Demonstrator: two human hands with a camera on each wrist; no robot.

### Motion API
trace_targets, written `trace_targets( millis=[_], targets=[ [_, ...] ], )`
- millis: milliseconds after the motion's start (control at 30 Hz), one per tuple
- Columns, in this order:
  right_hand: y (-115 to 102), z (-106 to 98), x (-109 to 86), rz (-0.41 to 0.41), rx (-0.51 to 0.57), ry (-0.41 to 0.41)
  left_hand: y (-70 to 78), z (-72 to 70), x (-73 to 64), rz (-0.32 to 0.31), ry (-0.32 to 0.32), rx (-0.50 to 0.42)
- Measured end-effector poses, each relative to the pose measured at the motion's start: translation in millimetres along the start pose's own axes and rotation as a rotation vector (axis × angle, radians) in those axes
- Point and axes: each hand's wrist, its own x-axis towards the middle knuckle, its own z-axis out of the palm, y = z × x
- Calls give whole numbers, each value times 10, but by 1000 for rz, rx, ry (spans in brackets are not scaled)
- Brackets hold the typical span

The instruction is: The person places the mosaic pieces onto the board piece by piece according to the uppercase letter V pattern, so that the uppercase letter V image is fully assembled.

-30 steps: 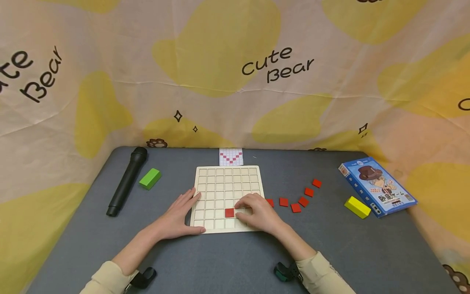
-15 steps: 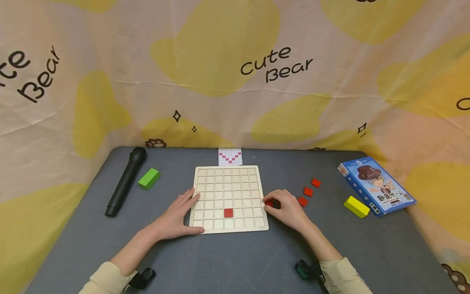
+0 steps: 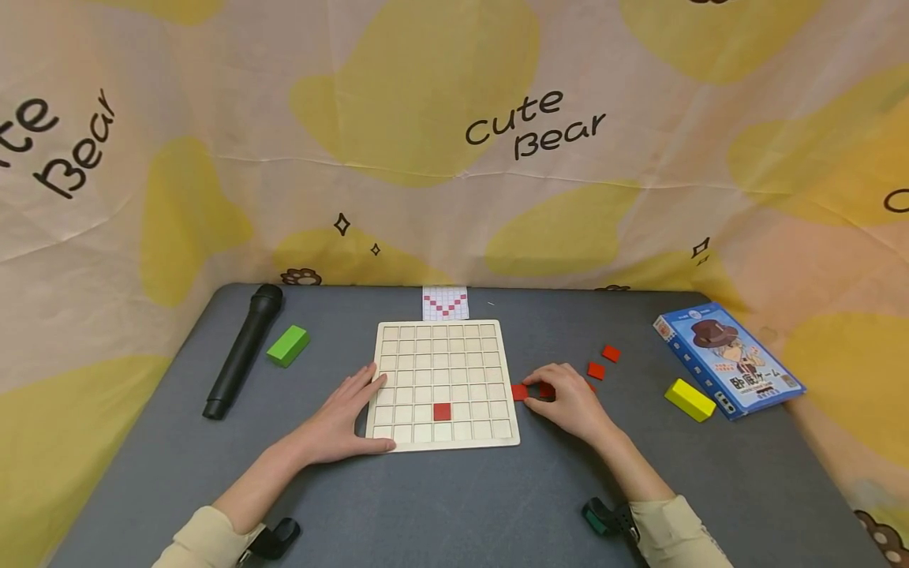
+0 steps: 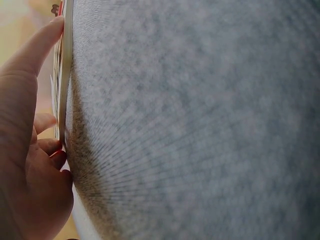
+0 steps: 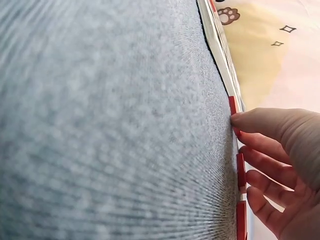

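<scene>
Right hand (image 3: pixel 568 401) shifted right, fingers curled over red tile (image 3: pixel 545 390).

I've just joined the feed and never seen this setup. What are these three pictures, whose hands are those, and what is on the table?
No machine here: a person works with bare hands. The wide picture comes from a camera on their head; the two blurry close-ups come from cameras on each wrist, skimming the grey table.

The left hand lies flat, steadying the wooden grid board, which has one red tile in a cell. The right hand is beside the board, its fingertips on loose red tiles; whether one is lifted I cannot tell. Two more red tiles lie farther right.

Also there: a black microphone, a green block, a yellow block, a blue game box and a pattern card behind the board.
</scene>
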Motion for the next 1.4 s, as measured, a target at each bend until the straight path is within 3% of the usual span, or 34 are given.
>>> trace_targets(
  millis=[700,1400],
  targets=[
    [-24,-5,31,20,3,63,-38,5,0,9,-8,6],
    [-530,436,293,-64,171,-18,-33,14,-5,10,-3,5]
  ],
)
